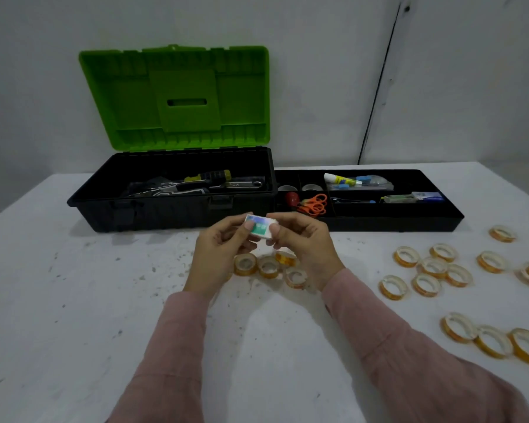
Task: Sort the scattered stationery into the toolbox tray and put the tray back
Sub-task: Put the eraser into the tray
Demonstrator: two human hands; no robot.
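A small white box with a green and blue label (260, 226) is held above the table by both hands. My left hand (219, 254) pinches its left end and my right hand (303, 248) pinches its right end. Behind them the black toolbox tray (440, 222) sits on the table, to the right of the open toolbox (171, 212). In the tray lie orange scissors (313, 204), a glue tube (342, 178) and other small stationery. Several tape rolls (269, 267) lie under my hands, and several more tape rolls (434, 267) are scattered at the right.
The toolbox's green lid (177, 96) stands upright against the wall; tools, among them a screwdriver (208, 177), lie inside the box. The white table (74, 300) is speckled with dirt. A dark cable (379, 80) runs down the wall at the right.
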